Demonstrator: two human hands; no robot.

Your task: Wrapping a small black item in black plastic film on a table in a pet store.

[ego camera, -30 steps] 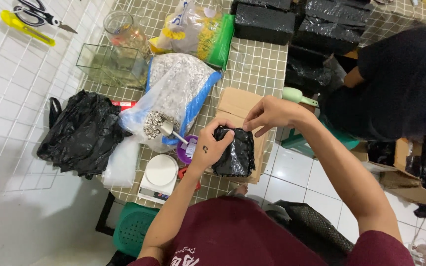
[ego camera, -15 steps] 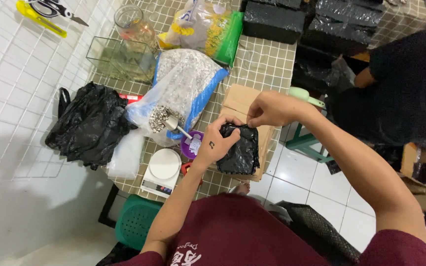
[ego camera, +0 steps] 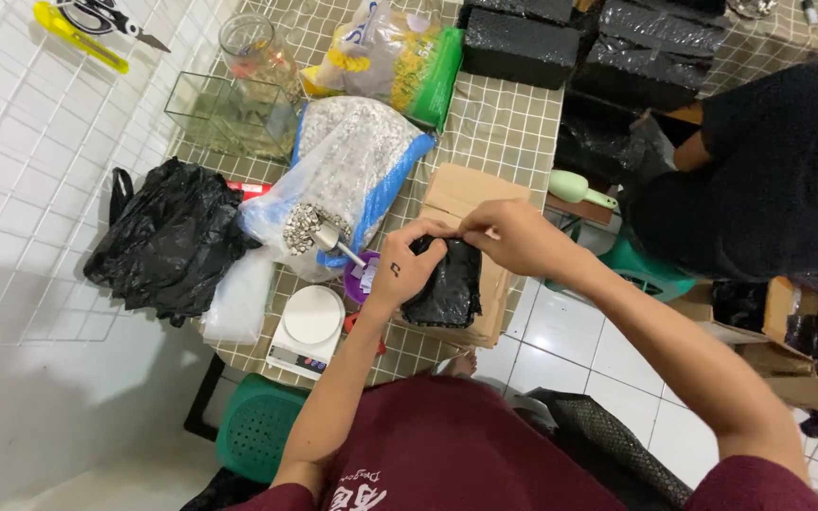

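Over the tiled surface (ego camera: pixel 504 123), we bend both wrists inward, left hand (ego camera: pixel 407 265) and right hand (ego camera: pixel 513 237) each with a closed grip on the small black bag (ego camera: pixel 447 289).

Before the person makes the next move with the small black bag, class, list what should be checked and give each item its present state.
1. Both hands on the black bag: ok, left hand and right hand pinch its top.
2. Bag supported: ok, it rests on the cardboard box.
3. Bag top closed: cannot tell, fingers cover it.
4. Scale near: ok, beside the left wrist.
5. Scoop handy: ok, lying on the gravel sack.
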